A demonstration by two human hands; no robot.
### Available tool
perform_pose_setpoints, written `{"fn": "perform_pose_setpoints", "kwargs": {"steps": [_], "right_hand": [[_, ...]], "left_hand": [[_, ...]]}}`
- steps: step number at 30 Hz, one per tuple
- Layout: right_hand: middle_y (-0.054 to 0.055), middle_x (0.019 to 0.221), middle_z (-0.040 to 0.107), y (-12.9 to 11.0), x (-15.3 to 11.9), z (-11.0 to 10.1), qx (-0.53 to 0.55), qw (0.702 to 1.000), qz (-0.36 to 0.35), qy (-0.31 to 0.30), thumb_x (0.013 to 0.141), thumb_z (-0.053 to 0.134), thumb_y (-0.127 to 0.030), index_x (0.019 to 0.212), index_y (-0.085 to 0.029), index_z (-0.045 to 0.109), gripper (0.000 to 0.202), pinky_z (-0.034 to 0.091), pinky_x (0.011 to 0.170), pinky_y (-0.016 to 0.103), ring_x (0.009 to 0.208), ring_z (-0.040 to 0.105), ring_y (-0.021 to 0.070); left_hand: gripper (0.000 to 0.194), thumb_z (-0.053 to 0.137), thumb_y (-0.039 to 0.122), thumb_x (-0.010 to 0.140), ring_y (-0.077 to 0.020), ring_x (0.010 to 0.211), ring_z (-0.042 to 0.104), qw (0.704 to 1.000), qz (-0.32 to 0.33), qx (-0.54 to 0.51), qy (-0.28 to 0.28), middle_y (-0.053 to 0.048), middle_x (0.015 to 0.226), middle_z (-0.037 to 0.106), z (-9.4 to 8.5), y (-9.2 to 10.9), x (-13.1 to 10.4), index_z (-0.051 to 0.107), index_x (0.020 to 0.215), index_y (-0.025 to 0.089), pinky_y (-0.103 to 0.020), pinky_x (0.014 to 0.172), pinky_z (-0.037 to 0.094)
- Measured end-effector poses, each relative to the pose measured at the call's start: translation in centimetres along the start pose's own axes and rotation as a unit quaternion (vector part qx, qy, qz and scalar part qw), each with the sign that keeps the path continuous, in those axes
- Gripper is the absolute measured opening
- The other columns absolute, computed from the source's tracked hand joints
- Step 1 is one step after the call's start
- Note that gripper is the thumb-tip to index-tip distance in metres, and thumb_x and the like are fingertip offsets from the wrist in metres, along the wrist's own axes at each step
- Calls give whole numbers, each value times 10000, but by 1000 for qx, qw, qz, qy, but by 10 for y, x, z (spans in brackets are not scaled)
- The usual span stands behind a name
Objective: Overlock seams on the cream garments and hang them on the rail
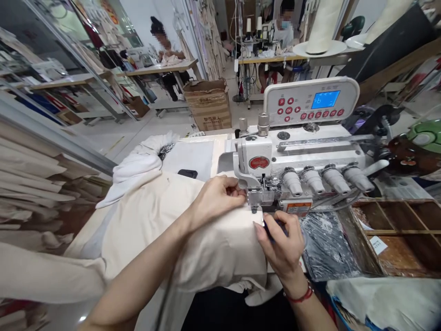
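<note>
An overlock sewing machine (255, 151) stands in front of me, with cream fabric (220, 243) spread under its presser foot and hanging over the table's front edge. My left hand (220, 197) lies at the left of the needle area, thumb and fingers pinched on the cloth. Just right of the foot, my right hand (284, 236) curls around small dark-blue thread snips (274, 228), mostly hidden by the fingers. Its thumb and fingertips are beside the cloth's right edge. A red bracelet circles that wrist.
White cloth (134, 170) is heaped at the table's left, near a black flat object (188, 174). A wooden compartment tray (370, 243) lies right. Beyond are a cardboard box (208, 105), thread cones (322, 27) and two people at other sewing tables.
</note>
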State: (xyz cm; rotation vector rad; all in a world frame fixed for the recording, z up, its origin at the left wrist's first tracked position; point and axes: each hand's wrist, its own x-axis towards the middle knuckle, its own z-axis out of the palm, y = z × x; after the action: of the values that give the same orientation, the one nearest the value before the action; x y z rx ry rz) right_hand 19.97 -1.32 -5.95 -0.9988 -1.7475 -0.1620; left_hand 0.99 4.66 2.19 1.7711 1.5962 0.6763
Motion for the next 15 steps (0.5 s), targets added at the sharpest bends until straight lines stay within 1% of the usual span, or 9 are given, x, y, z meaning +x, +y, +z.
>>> {"fn": "perform_pose_setpoints", "kwargs": {"steps": [1, 3, 5, 6, 8, 9, 11, 13, 15], "right_hand": [[59, 931, 677, -3, -5, -1, 42, 999, 22, 5, 986, 642, -223, 1140, -237, 702, 166, 537, 664, 287, 765, 636, 190], [42, 934, 711, -14, -20, -6, 139, 985, 98, 1, 959, 666, -186, 1227, -240, 661, 273, 564, 613, 258, 715, 670, 174], [28, 922, 749, -29, -39, -17, 206, 960, 189, -30, 946, 683, -190, 1227, -234, 651, 286, 576, 558, 236, 632, 683, 160], [18, 896, 764, -36, -50, -22, 224, 947, 221, -60, 944, 682, -196, 1169, -234, 674, 229, 582, 549, 229, 600, 688, 157], [5, 845, 780, -49, -69, -31, 247, 922, 271, -122, 952, 673, -213, 1046, -237, 716, 106, 596, 565, 217, 587, 712, 159], [-6, 801, 774, -54, -77, -34, 257, 912, 293, -129, 954, 676, -221, 1012, -241, 722, 76, 594, 561, 204, 583, 718, 157], [-16, 788, 767, -61, -88, -35, 278, 885, 364, -84, 951, 704, -240, 1079, -254, 692, 130, 600, 575, 187, 614, 743, 155], [-16, 834, 767, -64, -93, -34, 310, 853, 419, -23, 942, 726, -235, 1232, -269, 601, 318, 619, 604, 194, 664, 770, 161], [-3, 882, 766, -64, -92, -32, 323, 854, 407, -10, 946, 722, -211, 1278, -260, 560, 372, 629, 619, 210, 689, 774, 162]], "left_hand": [[68, 659, 182, 729, -138, 610, 552, 1000, 14, 8, 9, 26, 619, 604, -2, -2, 1, 652, 661, 176, -236, 548, 409], [37, 707, 221, 779, -174, 758, 632, 993, 81, 32, 85, 0, 764, 683, -4, -7, -7, 710, 796, 188, -271, 670, 511], [157, 713, 288, 872, -211, 992, 676, 967, 159, 53, 191, -38, 999, 732, 2, -17, -31, 739, 1008, 214, -339, 889, 565], [236, 702, 320, 911, -224, 1111, 668, 955, 177, 58, 231, -58, 1130, 727, 9, -24, -48, 723, 1127, 229, -373, 989, 555], [420, 704, 379, 934, -247, 1305, 608, 948, 161, 55, 269, -96, 1366, 656, 27, -44, -83, 645, 1329, 248, -414, 1106, 520], [520, 732, 415, 913, -260, 1361, 577, 950, 129, 49, 278, -109, 1440, 614, 37, -56, -100, 609, 1388, 245, -418, 1125, 516], [602, 790, 487, 843, -270, 1304, 628, 945, 48, 29, 322, -113, 1394, 652, 57, -80, -128, 634, 1360, 222, -388, 1071, 560], [466, 802, 510, 808, -242, 1072, 733, 924, -17, -4, 381, -70, 1108, 766, 72, -101, -146, 731, 1151, 203, -338, 943, 612], [322, 782, 500, 806, -226, 911, 760, 902, -48, -24, 428, -26, 854, 775, 78, -113, -155, 761, 929, 203, -309, 845, 624]]}}
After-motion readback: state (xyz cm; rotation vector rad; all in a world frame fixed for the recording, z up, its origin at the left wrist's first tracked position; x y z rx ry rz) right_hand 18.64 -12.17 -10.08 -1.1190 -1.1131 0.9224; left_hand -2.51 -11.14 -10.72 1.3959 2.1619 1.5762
